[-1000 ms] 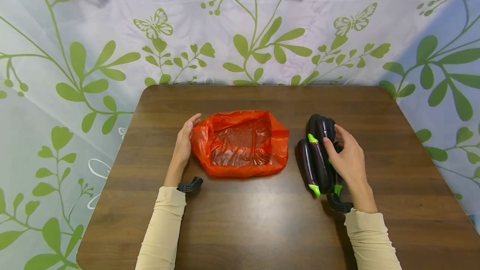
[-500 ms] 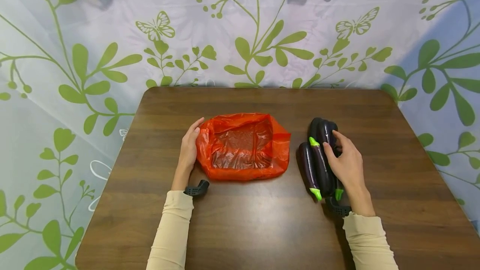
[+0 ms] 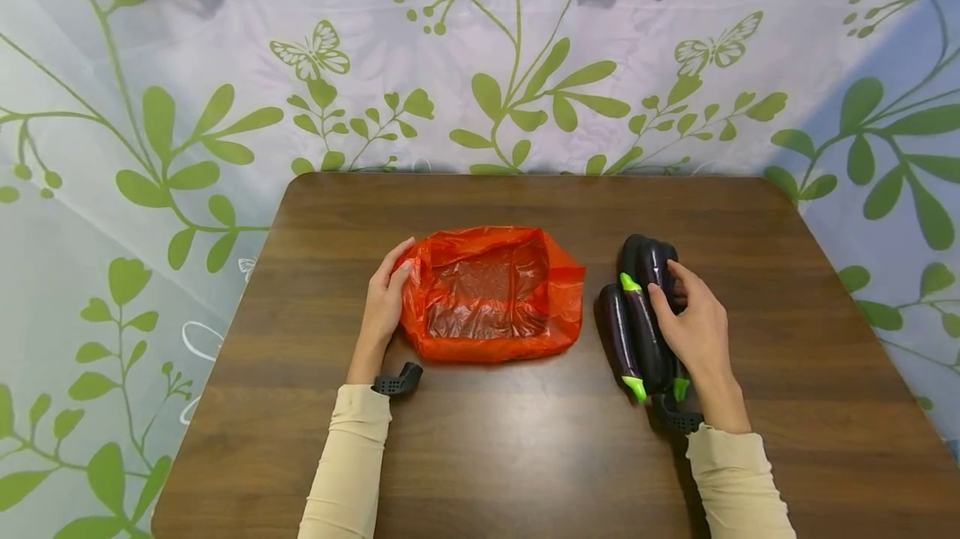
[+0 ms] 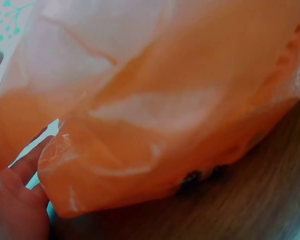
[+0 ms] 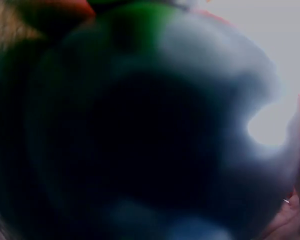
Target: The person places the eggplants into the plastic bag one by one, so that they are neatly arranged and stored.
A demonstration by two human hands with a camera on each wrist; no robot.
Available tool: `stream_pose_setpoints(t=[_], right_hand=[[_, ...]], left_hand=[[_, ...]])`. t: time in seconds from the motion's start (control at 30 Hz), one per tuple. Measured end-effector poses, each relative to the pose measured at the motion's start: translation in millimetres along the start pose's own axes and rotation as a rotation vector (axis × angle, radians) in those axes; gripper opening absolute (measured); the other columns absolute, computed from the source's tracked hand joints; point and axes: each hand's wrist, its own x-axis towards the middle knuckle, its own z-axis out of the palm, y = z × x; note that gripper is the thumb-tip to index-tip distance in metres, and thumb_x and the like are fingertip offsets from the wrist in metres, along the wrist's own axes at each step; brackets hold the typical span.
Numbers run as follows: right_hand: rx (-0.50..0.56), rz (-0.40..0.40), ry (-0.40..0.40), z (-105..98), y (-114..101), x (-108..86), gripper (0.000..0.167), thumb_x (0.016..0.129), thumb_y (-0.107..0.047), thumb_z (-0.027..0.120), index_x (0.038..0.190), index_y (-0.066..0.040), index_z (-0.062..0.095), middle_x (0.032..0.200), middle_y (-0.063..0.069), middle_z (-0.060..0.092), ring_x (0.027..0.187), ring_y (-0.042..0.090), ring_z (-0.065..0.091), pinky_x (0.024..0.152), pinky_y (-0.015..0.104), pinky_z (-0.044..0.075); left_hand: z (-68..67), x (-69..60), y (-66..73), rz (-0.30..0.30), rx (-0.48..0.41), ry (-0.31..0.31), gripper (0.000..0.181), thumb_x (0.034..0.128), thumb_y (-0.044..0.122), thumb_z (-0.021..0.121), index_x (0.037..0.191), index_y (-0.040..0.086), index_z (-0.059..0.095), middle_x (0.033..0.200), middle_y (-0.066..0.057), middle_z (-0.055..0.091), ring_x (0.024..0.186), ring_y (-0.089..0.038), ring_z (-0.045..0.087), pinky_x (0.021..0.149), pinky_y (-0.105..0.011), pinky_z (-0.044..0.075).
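A red plastic bag lies on the table with its mouth spread wide and facing up. My left hand touches the bag's left side, fingers extended along it; in the left wrist view the fingers show at the bag's lower left. To the bag's right, several dark purple eggplants with green caps lie close together, partly stacked. My right hand grips an upper eggplant, thumb to its left and fingers to its right. That eggplant partly hides others beneath. A blurred eggplant fills the right wrist view.
Both lie on a brown wooden table with rounded far corners. A leaf-and-butterfly patterned cloth hangs behind and beside it. Each wrist carries a black camera mount.
My left hand has shifted right, further along the bag's left side, and the bag's left edge has moved slightly right. My right hand stays at the eggplants. The view tilts slightly.
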Motion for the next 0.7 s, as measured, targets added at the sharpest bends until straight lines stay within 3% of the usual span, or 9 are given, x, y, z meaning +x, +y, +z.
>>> stream_pose_setpoints(t=[0.13,0.3,0.37,0.57,0.7], right_hand=[[0.010,0.003,0.060,4.0,2.0,-2.5,0.049,0.098,-0.024,0.067,0.142,-0.005,0.059,0.129,0.024,0.067,0.096,0.042,0.068,0.083,0.056,0.054],[0.028,0.002,0.137,8.3,3.6,-2.0,0.046,0.096,-0.024,0.071,0.138,-0.006,0.064,0.126,0.020,0.070,0.091,0.038,0.069,0.076,0.027,0.048],[0.038,0.002,0.150,9.1,3.3,-1.9,0.046,0.096,-0.025,0.071,0.137,-0.007,0.065,0.125,0.020,0.071,0.091,0.038,0.070,0.075,0.021,0.044],[0.065,0.005,0.172,11.0,3.7,-4.1,0.044,0.095,-0.023,0.071,0.135,-0.006,0.066,0.121,0.022,0.072,0.090,0.039,0.070,0.075,0.021,0.042],[0.081,0.009,0.189,10.9,4.5,-4.9,0.044,0.095,-0.023,0.072,0.135,-0.006,0.067,0.122,0.021,0.072,0.090,0.038,0.069,0.076,0.015,0.041]], left_hand=[[1.0,-0.4,-1.0,0.007,-0.003,0.006,0.047,0.1104,0.024,0.046,0.154,0.006,0.045,0.158,-0.009,0.047,0.144,-0.025,0.046,0.119,-0.041,0.039],[2.1,1.5,-2.1,0.004,-0.008,0.000,0.047,0.1108,0.023,0.045,0.155,0.006,0.044,0.159,-0.009,0.045,0.144,-0.025,0.045,0.119,-0.043,0.039],[2.0,1.7,-1.7,-0.010,-0.008,0.003,0.046,0.1111,0.022,0.044,0.155,0.007,0.043,0.159,-0.007,0.046,0.145,-0.024,0.045,0.120,-0.043,0.038],[-0.2,1.1,-1.2,-0.060,-0.013,-0.004,0.047,0.1109,0.017,0.042,0.156,0.005,0.040,0.160,-0.008,0.044,0.145,-0.025,0.044,0.121,-0.044,0.037],[-0.5,2.3,-2.0,-0.056,-0.010,-0.011,0.047,0.1110,0.018,0.041,0.156,0.005,0.040,0.160,-0.009,0.044,0.145,-0.026,0.044,0.121,-0.046,0.036]])
